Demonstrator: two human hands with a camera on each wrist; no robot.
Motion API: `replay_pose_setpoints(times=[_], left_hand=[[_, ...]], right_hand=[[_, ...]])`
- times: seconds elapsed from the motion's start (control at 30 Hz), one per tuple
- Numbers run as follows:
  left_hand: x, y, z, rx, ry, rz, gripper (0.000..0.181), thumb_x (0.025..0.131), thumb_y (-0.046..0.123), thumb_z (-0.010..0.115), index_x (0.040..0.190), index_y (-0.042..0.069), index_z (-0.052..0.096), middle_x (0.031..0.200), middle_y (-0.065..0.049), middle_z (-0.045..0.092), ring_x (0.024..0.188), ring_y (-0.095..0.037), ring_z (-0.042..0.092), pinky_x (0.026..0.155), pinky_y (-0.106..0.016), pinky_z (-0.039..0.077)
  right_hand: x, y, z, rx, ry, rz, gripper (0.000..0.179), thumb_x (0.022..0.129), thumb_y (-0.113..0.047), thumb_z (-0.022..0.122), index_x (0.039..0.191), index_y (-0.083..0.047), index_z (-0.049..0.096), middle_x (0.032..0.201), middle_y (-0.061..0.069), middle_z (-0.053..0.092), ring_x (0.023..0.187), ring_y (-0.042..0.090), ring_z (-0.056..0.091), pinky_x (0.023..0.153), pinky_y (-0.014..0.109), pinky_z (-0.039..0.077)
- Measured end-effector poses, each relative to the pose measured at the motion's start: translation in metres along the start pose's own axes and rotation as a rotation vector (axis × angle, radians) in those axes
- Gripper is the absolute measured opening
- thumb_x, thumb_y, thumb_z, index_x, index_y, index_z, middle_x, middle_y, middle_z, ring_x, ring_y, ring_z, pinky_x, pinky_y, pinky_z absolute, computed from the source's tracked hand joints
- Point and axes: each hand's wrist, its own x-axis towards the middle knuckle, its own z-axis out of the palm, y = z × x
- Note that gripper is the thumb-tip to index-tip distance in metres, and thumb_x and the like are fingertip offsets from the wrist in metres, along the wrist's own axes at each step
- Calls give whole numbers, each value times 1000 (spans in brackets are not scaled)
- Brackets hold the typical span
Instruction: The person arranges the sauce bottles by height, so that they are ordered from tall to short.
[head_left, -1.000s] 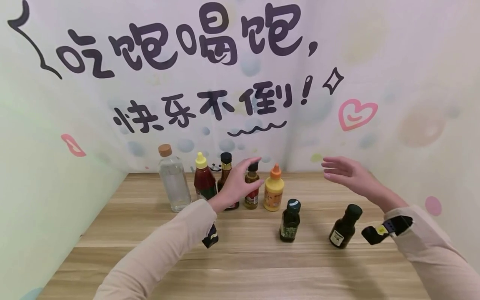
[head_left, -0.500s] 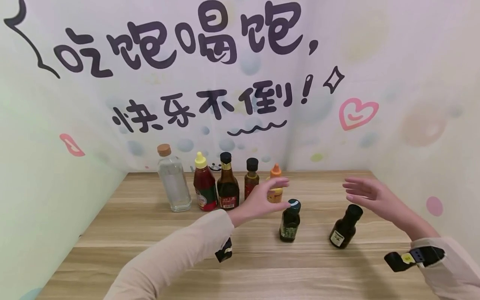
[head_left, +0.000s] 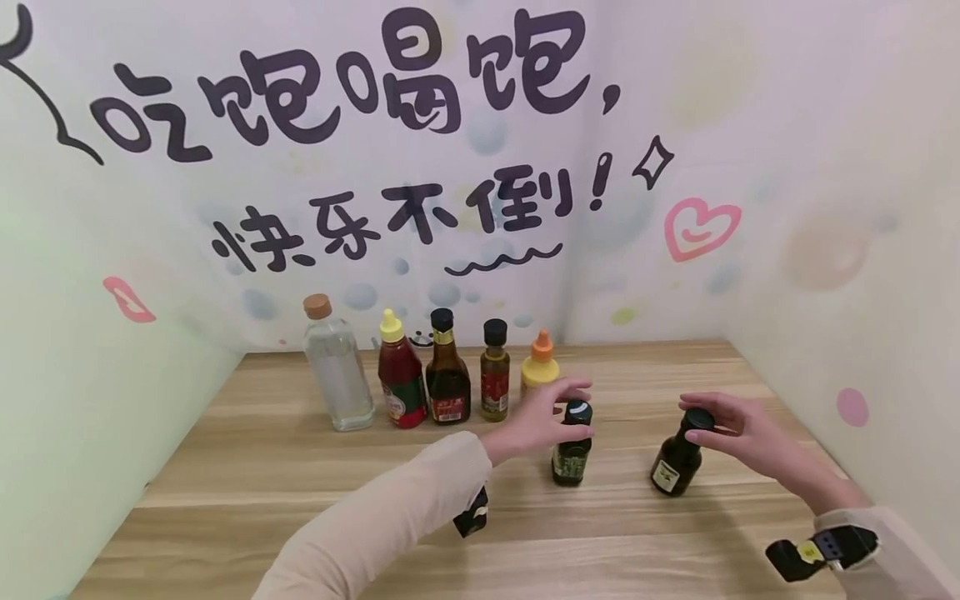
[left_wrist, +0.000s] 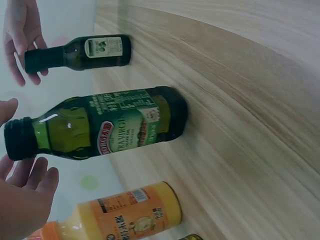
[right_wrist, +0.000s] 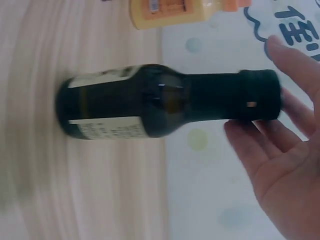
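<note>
A green olive oil bottle [head_left: 572, 460] with a dark cap stands upright on the table. My left hand [head_left: 527, 427] is around its cap, thumb on the near side and fingers on the far side. In the left wrist view the fingers [left_wrist: 37, 180] lie close beside the cap; contact is unclear. Farther right stands a dark bottle [head_left: 677, 462] with a long black neck and a pale label. My right hand [head_left: 757, 442] spreads around its top, and in the right wrist view the thumb [right_wrist: 292, 60] is apart from the cap. Both bottles rest on the table.
Along the back stand a clear bottle [head_left: 339, 375], a red sauce bottle [head_left: 401, 383], a brown bottle [head_left: 448, 383], a small black-capped bottle [head_left: 495, 383] and a yellow squeeze bottle [head_left: 538, 371]. Behind the wooden table [head_left: 570, 550] hangs a printed cloth [head_left: 315, 183].
My left hand has moved right and down from the back row to the olive oil bottle's cap. The right hand has come down around the dark bottle's top. The bottles have stayed in place.
</note>
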Motion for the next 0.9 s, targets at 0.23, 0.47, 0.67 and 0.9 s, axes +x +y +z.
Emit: replay_pose_setpoints(times=[0.23,0.47,0.67,0.9], left_hand=[[1,-12,1,-10,12,-55,45,76,18,71,118,12,56,116,2,54,104,-14,51,87,-29,42],[3,-23,5,-121,19,-93,43,74,17,72,114,7,58,99,3,60,88,-7,55,80,-22,45],[3,-33,9,-203,29,-64,42,75,14,71,114,5,58,99,1,61,91,-7,56,83,-24,44],[-1,-33,11,-274,52,-42,39,75,6,70,112,2,58,101,-4,61,92,-8,56,84,-24,43]], right_hand=[[-3,17,9,23,86,-82,35,78,4,62,112,4,55,106,-12,58,95,-4,53,73,12,45],[-4,24,11,43,120,-57,35,78,4,63,112,4,55,105,-12,60,94,-4,55,73,13,46],[-7,26,14,90,132,-62,37,78,6,61,114,3,54,105,-8,62,93,-1,57,70,15,47],[-9,26,15,98,125,-39,38,81,4,59,118,0,52,108,-11,60,94,-1,56,69,17,48]])
